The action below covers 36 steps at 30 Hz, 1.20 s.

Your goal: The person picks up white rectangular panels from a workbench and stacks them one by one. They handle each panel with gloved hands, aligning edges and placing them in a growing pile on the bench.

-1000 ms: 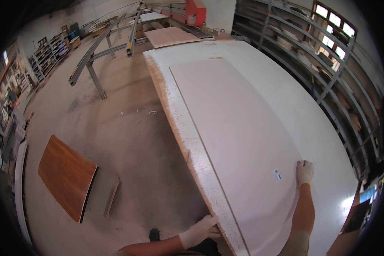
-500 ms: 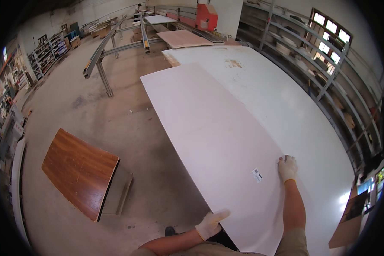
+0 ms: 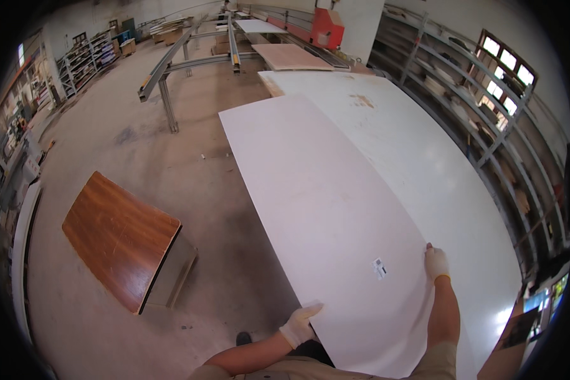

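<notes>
Here, a large thin white rectangular board (image 3: 316,215) with a small printed sticker (image 3: 379,268) lies slanted over the white panel stack (image 3: 437,164), its left part overhanging the concrete floor (image 3: 139,158). The gloved left hand (image 3: 299,324) grasps the board's near-left edge; the gloved right hand (image 3: 436,263) grips its right edge. A brown wooden-topped table (image 3: 117,237) stands well left of the board.

Two gloved hands: left hand (image 3: 299,324), right hand (image 3: 436,263). One large white panel (image 3: 316,209) held. One white stack (image 3: 424,164) beneath. One brown wooden board (image 3: 117,237). One red machine (image 3: 326,28).
</notes>
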Available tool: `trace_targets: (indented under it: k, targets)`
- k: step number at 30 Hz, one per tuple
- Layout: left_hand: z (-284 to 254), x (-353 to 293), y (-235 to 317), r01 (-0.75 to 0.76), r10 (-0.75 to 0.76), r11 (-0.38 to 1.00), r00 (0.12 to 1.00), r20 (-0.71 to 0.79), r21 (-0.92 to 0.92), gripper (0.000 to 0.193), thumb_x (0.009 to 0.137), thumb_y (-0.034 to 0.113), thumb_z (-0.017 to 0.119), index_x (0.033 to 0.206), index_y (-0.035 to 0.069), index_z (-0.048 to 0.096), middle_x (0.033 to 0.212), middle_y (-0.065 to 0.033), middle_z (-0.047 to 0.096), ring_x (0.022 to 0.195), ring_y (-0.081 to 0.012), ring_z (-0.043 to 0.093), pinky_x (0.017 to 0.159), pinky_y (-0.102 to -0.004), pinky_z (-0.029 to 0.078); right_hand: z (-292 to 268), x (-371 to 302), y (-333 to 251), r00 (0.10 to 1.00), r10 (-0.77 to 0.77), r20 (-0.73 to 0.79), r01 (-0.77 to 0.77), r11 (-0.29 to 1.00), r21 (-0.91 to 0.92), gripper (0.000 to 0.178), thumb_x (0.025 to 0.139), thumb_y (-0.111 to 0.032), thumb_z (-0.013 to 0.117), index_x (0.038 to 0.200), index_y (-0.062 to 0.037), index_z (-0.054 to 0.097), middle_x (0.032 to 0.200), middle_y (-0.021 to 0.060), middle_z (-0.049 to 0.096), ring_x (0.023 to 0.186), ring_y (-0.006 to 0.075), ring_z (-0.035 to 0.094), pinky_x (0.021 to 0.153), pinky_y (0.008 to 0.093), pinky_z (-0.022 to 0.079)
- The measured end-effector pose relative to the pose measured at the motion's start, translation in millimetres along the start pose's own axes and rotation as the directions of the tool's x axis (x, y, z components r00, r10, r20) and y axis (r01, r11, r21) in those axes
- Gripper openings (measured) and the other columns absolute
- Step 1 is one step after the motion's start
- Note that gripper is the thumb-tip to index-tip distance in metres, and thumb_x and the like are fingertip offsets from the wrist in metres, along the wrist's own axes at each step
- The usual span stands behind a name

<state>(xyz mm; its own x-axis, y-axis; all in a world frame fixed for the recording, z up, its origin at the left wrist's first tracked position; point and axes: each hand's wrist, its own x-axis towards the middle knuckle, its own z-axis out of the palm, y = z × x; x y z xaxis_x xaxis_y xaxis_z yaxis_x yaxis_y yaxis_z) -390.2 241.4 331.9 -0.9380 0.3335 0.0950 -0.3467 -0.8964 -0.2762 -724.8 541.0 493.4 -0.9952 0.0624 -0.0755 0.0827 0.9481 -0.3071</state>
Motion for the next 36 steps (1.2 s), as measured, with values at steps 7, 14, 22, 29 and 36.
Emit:
trace_targets:
  k: [7,14,22,29,36]
  targets:
    - [0.8,-53.7,7.9,-0.122,0.208,0.962,0.908,-0.364,0.245,0.044,0.114,0.023,0.046,0.147,-0.005,0.052,0.148,-0.0203,0.06,0.139,-0.0357,0.058,0.12,-0.0508,0.043,6.1,-51.7,-50.6,1.0,-0.014,-0.007,0.014,0.997,-0.073,0.063,0.112,-0.046,0.038,0.111,0.0032,0.078,0.116,0.0309,0.074,0.112,0.0515,0.068,0.1,0.0567,0.052]
    - [5.2,-164.9,18.2,-0.191,0.23,0.964,0.947,-0.223,0.186,0.04,0.113,0.023,0.048,0.142,-0.003,0.056,0.145,-0.0204,0.061,0.134,-0.0381,0.06,0.117,-0.0533,0.047,34.9,-136.1,-126.0,0.997,-0.078,0.017,0.08,0.99,-0.115,0.065,0.112,-0.047,0.036,0.112,0.0035,0.077,0.115,0.0309,0.074,0.114,0.052,0.068,0.101,0.0579,0.051]
    - [0.8,-306.6,31.5,-0.197,0.22,0.963,0.969,0.112,-0.184,0.048,0.114,0.024,0.044,0.151,-0.006,0.048,0.155,-0.0239,0.054,0.145,-0.0405,0.051,0.125,-0.0546,0.037,96.8,-228.0,-221.8,0.97,-0.227,0.088,0.239,0.956,-0.172,0.071,0.112,-0.052,0.036,0.111,0.0068,0.076,0.116,0.0352,0.072,0.115,0.0529,0.067,0.102,0.0585,0.052]
    - [26.7,-370.9,-2.4,-0.467,0.597,0.796,0.712,-0.37,0.386,0.051,0.114,0.021,0.045,0.157,-0.006,0.042,0.162,-0.0204,0.049,0.149,-0.0383,0.047,0.128,-0.0524,0.035,147.8,-262.3,-269.5,0.925,-0.304,0.23,0.344,0.925,-0.161,0.064,0.111,-0.051,0.036,0.118,-0.0034,0.078,0.123,0.0277,0.074,0.121,0.0499,0.067,0.105,0.0574,0.052]
    - [-2.8,-405.5,-10.9,-0.307,0.738,0.511,0.636,-0.227,0.803,0.054,0.113,0.025,0.047,0.158,-0.005,0.04,0.16,-0.0221,0.051,0.147,-0.0387,0.05,0.125,-0.0511,0.039,164.2,-293.5,-317.5,0.875,-0.37,0.312,0.432,0.888,-0.16,0.058,0.111,-0.049,0.038,0.124,-0.0079,0.077,0.127,0.0256,0.073,0.124,0.0492,0.065,0.107,0.0555,0.051]
